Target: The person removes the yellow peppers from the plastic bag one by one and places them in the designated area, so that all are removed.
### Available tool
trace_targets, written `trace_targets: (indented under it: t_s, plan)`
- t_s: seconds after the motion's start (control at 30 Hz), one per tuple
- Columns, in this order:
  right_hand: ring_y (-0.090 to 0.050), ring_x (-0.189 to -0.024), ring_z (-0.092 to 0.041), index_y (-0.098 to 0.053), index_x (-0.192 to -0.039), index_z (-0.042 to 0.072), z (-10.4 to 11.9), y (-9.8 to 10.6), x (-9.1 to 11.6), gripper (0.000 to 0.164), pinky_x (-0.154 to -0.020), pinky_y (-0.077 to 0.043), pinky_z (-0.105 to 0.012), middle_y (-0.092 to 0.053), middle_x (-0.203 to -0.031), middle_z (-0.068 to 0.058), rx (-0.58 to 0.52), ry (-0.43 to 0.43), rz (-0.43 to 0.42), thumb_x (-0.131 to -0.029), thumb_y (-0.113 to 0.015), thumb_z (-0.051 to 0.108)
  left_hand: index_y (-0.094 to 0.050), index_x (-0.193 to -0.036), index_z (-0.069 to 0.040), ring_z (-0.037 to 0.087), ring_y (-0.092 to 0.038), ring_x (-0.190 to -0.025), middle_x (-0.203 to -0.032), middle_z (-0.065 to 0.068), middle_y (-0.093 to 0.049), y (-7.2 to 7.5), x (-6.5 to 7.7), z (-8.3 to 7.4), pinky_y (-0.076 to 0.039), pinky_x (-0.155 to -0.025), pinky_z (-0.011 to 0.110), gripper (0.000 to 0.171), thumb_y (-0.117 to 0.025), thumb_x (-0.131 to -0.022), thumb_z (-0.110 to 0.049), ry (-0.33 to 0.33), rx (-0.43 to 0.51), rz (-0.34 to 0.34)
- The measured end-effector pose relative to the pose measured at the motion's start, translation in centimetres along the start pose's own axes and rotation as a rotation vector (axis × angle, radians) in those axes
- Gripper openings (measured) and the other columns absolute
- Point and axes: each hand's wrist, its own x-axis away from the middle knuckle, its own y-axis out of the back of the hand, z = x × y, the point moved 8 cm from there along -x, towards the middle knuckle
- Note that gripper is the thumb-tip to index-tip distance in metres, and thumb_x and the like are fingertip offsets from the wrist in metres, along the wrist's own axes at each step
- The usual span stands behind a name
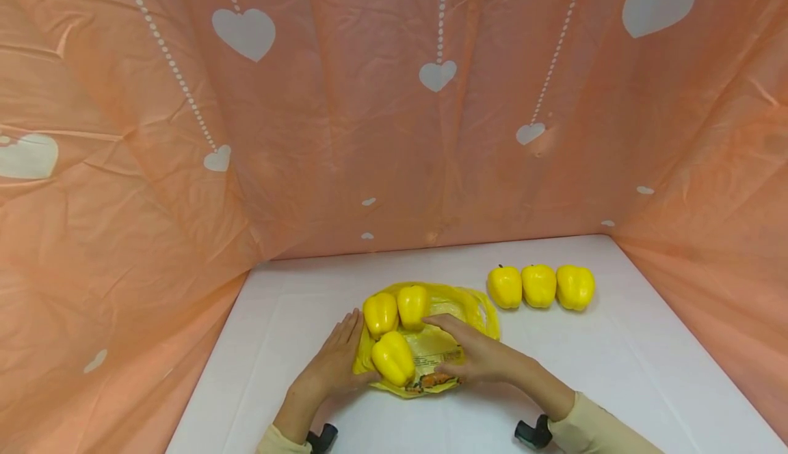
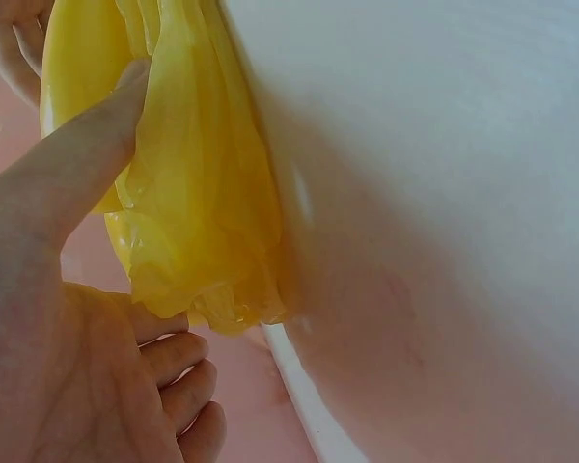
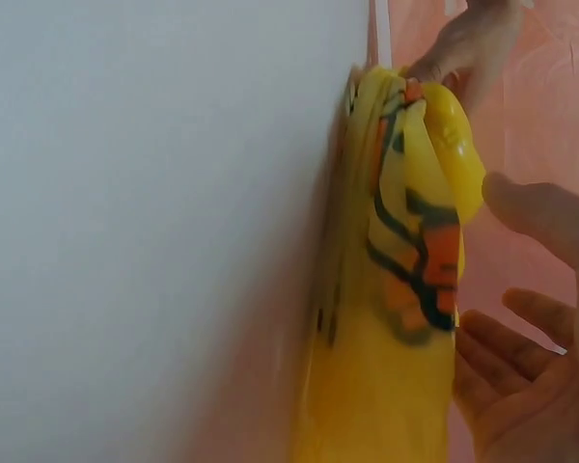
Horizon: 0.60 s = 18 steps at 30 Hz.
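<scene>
A yellow plastic bag (image 1: 440, 344) with printed lettering and an orange-and-black design lies on the white table. Three yellow bell peppers (image 1: 394, 359) rest in its left part, one at the front and two behind. My left hand (image 1: 332, 362) lies along the bag's left edge with fingers extended; its thumb (image 2: 101, 130) touches the bag's side beside the front pepper. Over the right part of the bag, my right hand (image 1: 470, 351) is spread, fingertips close to the back pepper. In the right wrist view, the fingers (image 3: 516, 333) are loose, nothing gripped between them.
Three more yellow bell peppers (image 1: 538, 286) stand in a row at the back right of the white table (image 1: 554, 372). A peach curtain (image 1: 394, 132) with white hearts surrounds the table at the back and sides. Dark wrist devices (image 1: 533, 432) sit at both sleeves.
</scene>
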Motion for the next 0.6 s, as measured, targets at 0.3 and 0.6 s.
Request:
trace_targets:
  t_s: [0.3, 0.6]
  plan:
    - [-0.046, -0.15, -0.035, -0.038, -0.164, 0.007, 0.6, -1.6, -1.4, 0.084, -0.123, -0.042, -0.058, -0.044, -0.165, -0.012, -0.012, 0.025, 0.055, -0.096, -0.084, 0.028, -0.021, -0.166, 0.011, 0.04, -0.018, -0.164, -0.176, 0.028, -0.016, 0.1, 0.1, -0.1, -0.018, -0.134, 0.055, 0.12, -0.088, -0.086, -0.048, -0.01, 0.003, -0.007]
    - [-0.047, -0.15, -0.032, -0.037, -0.165, 0.01, 0.6, -2.9, -2.4, 0.084, -0.124, -0.042, -0.055, -0.045, -0.165, -0.01, -0.031, -0.009, 0.094, -0.096, -0.083, 0.024, -0.021, -0.166, 0.011, 0.041, -0.018, -0.164, -0.176, 0.028, -0.016, 0.2, 0.1, 0.0, -0.018, -0.134, 0.055, 0.12, -0.089, -0.086, -0.048, -0.017, 0.009, -0.011]
